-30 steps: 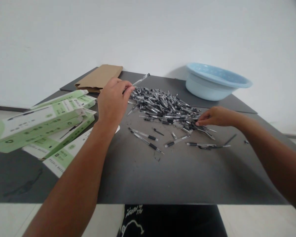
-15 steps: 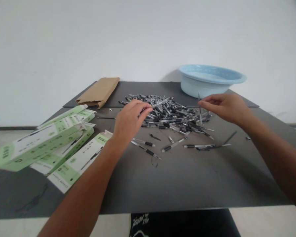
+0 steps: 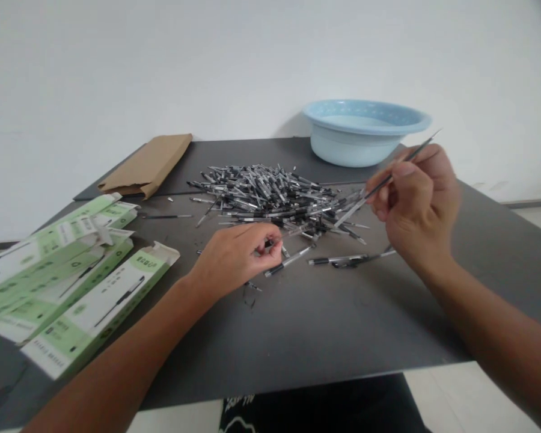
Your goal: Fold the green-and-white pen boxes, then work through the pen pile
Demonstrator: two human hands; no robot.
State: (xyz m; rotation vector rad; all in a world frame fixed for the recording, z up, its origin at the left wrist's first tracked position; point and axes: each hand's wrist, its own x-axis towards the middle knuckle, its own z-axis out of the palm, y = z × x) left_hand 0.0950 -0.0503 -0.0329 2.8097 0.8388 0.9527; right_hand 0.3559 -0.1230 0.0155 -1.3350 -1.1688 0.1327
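Note:
My left hand point(image 3: 238, 258) is closed in a pinch on a clear pen barrel point(image 3: 294, 231), which points right from the fingertips, just in front of the pile of pens point(image 3: 261, 192). A thin pen refill point(image 3: 379, 185) with dark ink is pinched between the thumb and fingers of my right hand point(image 3: 417, 207). It slants, with its tip up to the right and its clear end down toward the pile. Loose pens point(image 3: 291, 260) lie on the table below the pile, partly behind my left hand.
Several green and white pen boxes point(image 3: 106, 300) lie at the left. Behind them is a flat brown paper bag point(image 3: 151, 162). A light blue basin point(image 3: 354, 147) stands at the back right of the dark table point(image 3: 306, 337). A single refill point(image 3: 166, 216) lies left of the pile.
My left hand has come down and nearer with the clear barrel. My right hand has turned palm-inward, and the refill, upright before, now slants. The view has shifted slightly right.

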